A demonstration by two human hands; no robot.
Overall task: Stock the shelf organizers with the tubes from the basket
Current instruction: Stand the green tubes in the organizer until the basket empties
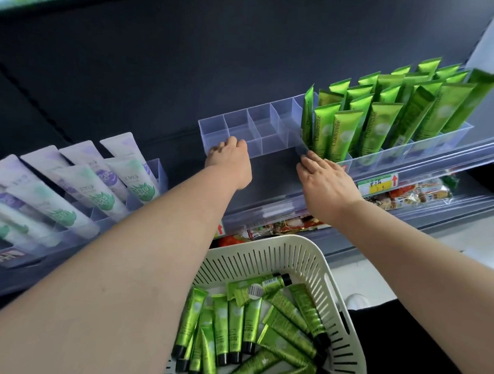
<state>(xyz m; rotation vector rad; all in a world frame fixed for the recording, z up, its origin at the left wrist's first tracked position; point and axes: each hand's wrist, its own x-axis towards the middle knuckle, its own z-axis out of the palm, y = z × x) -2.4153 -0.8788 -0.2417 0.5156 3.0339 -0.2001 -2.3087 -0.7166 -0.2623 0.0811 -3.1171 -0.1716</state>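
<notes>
Our left hand [230, 160] grips the front wall of the clear organizer [258, 121] at 12 o'clock. Our right hand [326, 182] lies flat, fingertips touching it. Green tubes [234, 323] lie in the basket [265, 253] at 6 o'clock.

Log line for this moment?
left hand: grips empty organizer front | right hand: touches its right end | green tubes: in basket, none held

On the shelf [272, 176], the empty organizer [251, 130] stands just left of the filled organizer [399, 156], which holds upright tubes [379, 128]. Another organizer [158, 173] stands well apart at the left. The basket [266, 239] of loose tubes [234, 326] sits nearer, below.
</notes>
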